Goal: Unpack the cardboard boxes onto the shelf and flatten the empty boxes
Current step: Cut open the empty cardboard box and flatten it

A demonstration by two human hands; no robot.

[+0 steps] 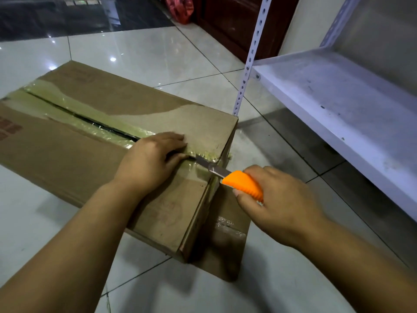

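— What is on the far left?

— A big brown box (94,141) lying on the shiny white floor (144,53). Green-yellow tape (74,109) runs down the middle of its top, and a dark slit shows along the tape where the two flaps meet.

— Where does the slit stop?

— Right at the left hand (150,158). That hand lies flat on the box top, near the right end. Its fingers (173,141) are straight and spread a little, pressing down — they grip nothing.

— What is past those fingers?

— A thin grey blade (211,166). Its tip sits on the tape just beside the left fingertips, at the end edge of the box.

— Who holds it?

— The right hand (277,206). Its fingers are curled round the orange handle of the knife (244,184), with the thumb under it. This hand is off the end of the box, in the air above the floor.

— And beyond the right hand?

— A white metal shelf (334,114), low to the floor. Its post (250,57) with small holes stands just behind the box corner. Some dark specks lie on the shelf board.

— Anything far behind?

— A red bag (179,7) beside a dark wood door (237,21).
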